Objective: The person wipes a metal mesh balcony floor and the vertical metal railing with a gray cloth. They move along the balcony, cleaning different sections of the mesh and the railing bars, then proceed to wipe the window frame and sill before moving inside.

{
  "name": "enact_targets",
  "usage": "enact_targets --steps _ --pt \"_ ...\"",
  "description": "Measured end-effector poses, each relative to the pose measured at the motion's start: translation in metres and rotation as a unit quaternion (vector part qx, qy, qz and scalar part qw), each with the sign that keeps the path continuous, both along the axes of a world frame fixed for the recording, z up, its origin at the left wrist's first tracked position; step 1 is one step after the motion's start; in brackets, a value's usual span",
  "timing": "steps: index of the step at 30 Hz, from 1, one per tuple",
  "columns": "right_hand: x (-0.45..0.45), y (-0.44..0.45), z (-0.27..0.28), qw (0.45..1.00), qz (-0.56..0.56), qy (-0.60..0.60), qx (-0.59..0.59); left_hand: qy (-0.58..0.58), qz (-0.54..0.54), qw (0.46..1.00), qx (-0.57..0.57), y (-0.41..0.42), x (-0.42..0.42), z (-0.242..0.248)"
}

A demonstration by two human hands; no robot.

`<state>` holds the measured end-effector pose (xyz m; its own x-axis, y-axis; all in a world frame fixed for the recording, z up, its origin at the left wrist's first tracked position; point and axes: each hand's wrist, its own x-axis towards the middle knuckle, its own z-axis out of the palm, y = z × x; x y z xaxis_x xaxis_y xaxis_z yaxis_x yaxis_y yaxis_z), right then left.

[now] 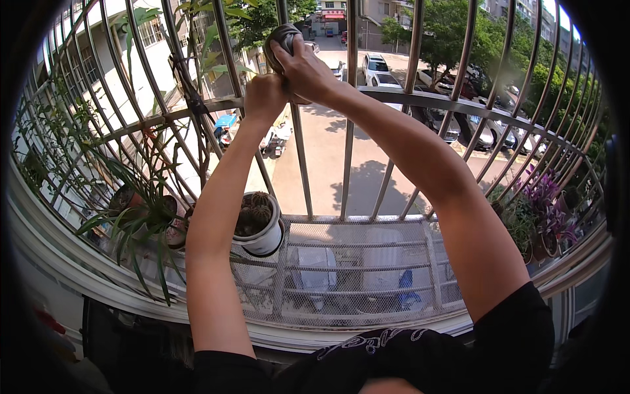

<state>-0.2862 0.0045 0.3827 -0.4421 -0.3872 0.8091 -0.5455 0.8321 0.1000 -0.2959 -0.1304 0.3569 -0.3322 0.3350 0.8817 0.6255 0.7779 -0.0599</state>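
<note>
Both arms reach out to the metal bars of a window cage (350, 98). My right hand (307, 69) grips a dark grey cloth (279, 43), bunched around an upright bar at the top centre. Just below and to the left, my left hand (267, 96) is closed in a fist near the same bar, slightly blurred. Whether it holds part of the cloth or the bar is hidden. A curved horizontal rail (384, 93) crosses the bars at about the height of the hands.
A cactus in a white pot (261, 236) stands beside my left forearm on the mesh floor (354, 271) of the cage. Long-leaved potted plants (142, 221) are at the left, purple-leaved plants (546, 207) at the right. Beyond the bars lies a yard with parked cars (376, 66).
</note>
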Motion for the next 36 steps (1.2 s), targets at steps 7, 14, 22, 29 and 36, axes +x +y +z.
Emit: enact_targets --steps 7,14,22,29,36 --pt "0.047 0.049 -0.085 0.989 -0.04 0.113 0.087 -0.147 -0.139 0.979 -0.005 0.006 0.047 -0.064" --pt "0.132 0.15 -0.171 0.986 0.012 -0.1 -0.134 -0.332 -0.223 0.91 0.108 0.042 0.088 -0.157" --pt "0.245 0.178 -0.379 0.854 -0.049 -0.51 -0.092 -0.574 -0.167 0.799 0.059 0.086 0.192 -0.332" --pt "0.301 0.151 -0.465 0.859 -0.165 -0.482 -0.05 -0.657 -0.197 0.727 -0.04 0.096 0.285 -0.412" --pt "0.379 0.23 -0.43 0.786 -0.24 -0.566 -0.06 -0.678 -0.27 0.676 -0.103 0.118 0.331 -0.399"
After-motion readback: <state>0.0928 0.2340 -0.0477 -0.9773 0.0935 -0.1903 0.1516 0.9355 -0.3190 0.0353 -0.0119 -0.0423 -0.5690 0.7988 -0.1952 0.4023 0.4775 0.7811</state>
